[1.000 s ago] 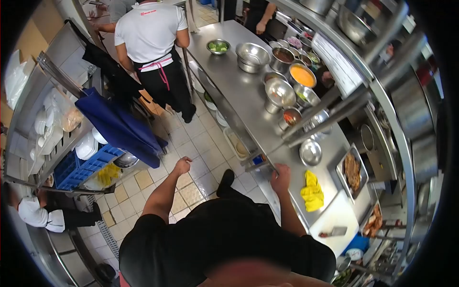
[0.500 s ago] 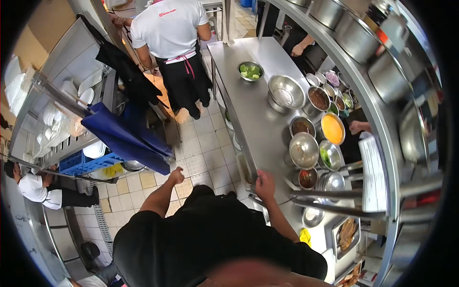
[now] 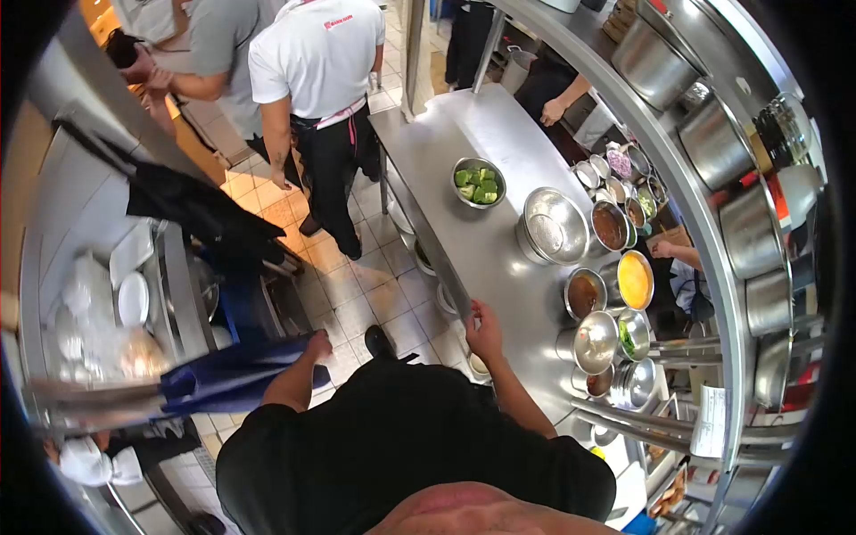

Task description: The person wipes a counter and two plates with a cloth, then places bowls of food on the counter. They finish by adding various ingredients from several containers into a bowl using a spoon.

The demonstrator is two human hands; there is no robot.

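1. Right hand: fingers bent at the near edge of the worktop, with nothing seen in them. I cannot tell whether they grip the edge or only rest there; a smooth rim could let them slip.
2. Left hand: loosely curled beside the blue cloth, which hangs by the rack. Contact is unclear; a snagged finger could drag the cloth down.
3. On the worktop, beyond the right hand, the shiny bowl crowds the pot of brown sauce and the bowl of orange liquid. A sleeve or elbow catching one could tip its neighbour and spill it. Rails cut across the containers below them.
4. Farther along are the nested bowls, their inner base hard to read for glare, then the bowl of green pieces, nearer the aisle side and exposed to a passing arm.
5. A co-worker in white stands in the aisle, head cut off; stepping too close could cause a bump.
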